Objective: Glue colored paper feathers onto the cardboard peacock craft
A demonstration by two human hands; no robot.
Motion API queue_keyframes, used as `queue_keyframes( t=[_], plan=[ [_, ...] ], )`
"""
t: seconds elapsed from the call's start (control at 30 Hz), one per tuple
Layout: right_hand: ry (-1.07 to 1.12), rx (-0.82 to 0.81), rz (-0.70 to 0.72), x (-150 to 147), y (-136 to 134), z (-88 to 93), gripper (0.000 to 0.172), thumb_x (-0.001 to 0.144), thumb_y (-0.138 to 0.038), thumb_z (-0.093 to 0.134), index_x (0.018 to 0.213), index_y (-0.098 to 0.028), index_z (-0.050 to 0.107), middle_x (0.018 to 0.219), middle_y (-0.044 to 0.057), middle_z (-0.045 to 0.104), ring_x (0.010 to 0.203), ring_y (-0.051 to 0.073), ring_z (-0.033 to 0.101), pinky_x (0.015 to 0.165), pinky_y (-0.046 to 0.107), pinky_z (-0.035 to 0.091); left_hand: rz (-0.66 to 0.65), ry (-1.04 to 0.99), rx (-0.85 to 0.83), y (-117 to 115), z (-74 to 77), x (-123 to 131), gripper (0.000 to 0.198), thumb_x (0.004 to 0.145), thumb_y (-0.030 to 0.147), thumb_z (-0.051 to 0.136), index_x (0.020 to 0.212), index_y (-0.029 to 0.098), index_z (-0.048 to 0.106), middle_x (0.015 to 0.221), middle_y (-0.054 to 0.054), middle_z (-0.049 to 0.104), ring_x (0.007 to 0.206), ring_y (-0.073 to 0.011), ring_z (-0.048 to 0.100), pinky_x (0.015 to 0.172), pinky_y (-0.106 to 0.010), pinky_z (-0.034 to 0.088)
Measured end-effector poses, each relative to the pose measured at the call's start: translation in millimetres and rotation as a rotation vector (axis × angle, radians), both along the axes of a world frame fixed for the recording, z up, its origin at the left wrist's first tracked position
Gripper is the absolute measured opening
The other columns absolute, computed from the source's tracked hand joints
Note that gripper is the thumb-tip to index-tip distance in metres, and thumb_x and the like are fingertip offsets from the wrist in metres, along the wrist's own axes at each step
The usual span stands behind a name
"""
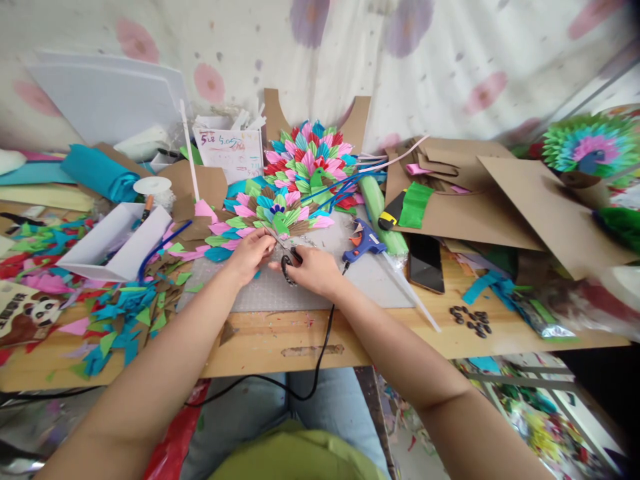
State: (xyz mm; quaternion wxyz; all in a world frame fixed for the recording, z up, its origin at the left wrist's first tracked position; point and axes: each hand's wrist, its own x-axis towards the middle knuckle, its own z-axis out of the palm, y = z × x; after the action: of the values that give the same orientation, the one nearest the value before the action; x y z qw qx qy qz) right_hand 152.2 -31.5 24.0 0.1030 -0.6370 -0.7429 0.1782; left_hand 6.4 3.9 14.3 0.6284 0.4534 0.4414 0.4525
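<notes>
My right hand (313, 270) is closed on a pair of black-handled scissors (289, 260), blades pointing up-left. My left hand (249, 257) is closed in a pinch beside the blades; what it pinches is too small to make out. Both hands hover over a grey mat (280, 290) at the wooden table's front. Just beyond them lies a paper peacock fan (267, 213) of pink, green, blue and brown petals, with a second, redder fan (307, 160) behind it.
A blue glue gun (365, 241) lies right of my hands, its black cord (320, 360) running off the table edge. A phone (425, 263), cardboard sheets (500, 193), dark beads (470, 320), a white box (117, 243) and paper scraps (115, 313) surround the mat.
</notes>
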Motion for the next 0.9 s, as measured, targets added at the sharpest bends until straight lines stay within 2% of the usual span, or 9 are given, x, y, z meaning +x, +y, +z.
queue_keyframes(
  t=[0.43,0.7,0.9],
  plan=[
    [-0.061,-0.032,-0.047,-9,-4,0.8,0.058,0.076,-0.071,0.038,0.078,-0.021,0.067,0.075,0.009,0.068,0.078,0.024,0.064,0.063,0.030,0.044,-0.054,-0.016,-0.076,4,-1.2,-6,0.015,0.057,0.012,0.051,0.053,0.018,0.038,0.041,0.008,0.032,0.033,-0.0026,0.023,0.035,-0.018,0.014],
    [-0.095,-0.022,-0.025,-11,-3,-1.1,0.062,0.079,-0.069,0.033,0.079,-0.020,0.070,0.077,0.011,0.069,0.079,0.025,0.064,0.065,0.032,0.045,-0.013,0.027,-0.115,5,1.1,-7,0.015,0.058,0.011,0.051,0.054,0.018,0.039,0.040,0.009,0.032,0.031,-0.0023,0.023,0.033,-0.017,0.014],
    [-0.096,-0.047,-0.001,-7,0,3.1,0.063,0.080,-0.069,0.032,0.080,-0.019,0.070,0.077,0.011,0.069,0.077,0.023,0.064,0.064,0.030,0.044,0.016,0.052,-0.100,4,1.0,-7,0.018,0.066,0.015,0.054,0.056,0.017,0.039,0.041,0.009,0.032,0.031,-0.0021,0.024,0.032,-0.016,0.015]
  ],
)
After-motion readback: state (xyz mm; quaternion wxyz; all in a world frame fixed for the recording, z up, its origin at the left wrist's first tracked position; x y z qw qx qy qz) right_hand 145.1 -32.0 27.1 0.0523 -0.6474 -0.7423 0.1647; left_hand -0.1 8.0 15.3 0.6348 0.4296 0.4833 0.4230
